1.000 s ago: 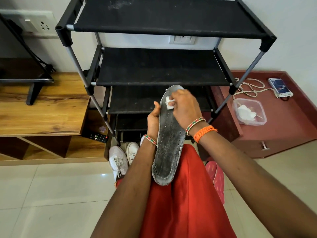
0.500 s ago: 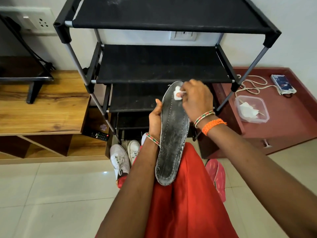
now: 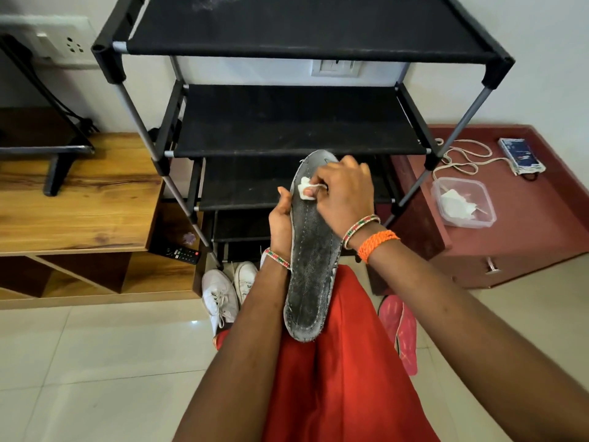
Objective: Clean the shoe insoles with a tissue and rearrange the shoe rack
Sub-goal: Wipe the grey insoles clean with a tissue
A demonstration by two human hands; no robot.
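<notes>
— What is seen around the wooden TV unit (image 3: 79, 215)?

— A white wall (image 3: 541, 59) is seen behind it, with a switch plate (image 3: 60, 43) mounted above. Pale glossy floor tiles (image 3: 95, 362) are laid in front of it, and a small glint of light is reflected there.

— And to its right?

— A maroon cabinet (image 3: 526, 244) is set well apart to the right, against the same wall. A black stand (image 3: 57, 167) is placed on the wooden top.
</notes>
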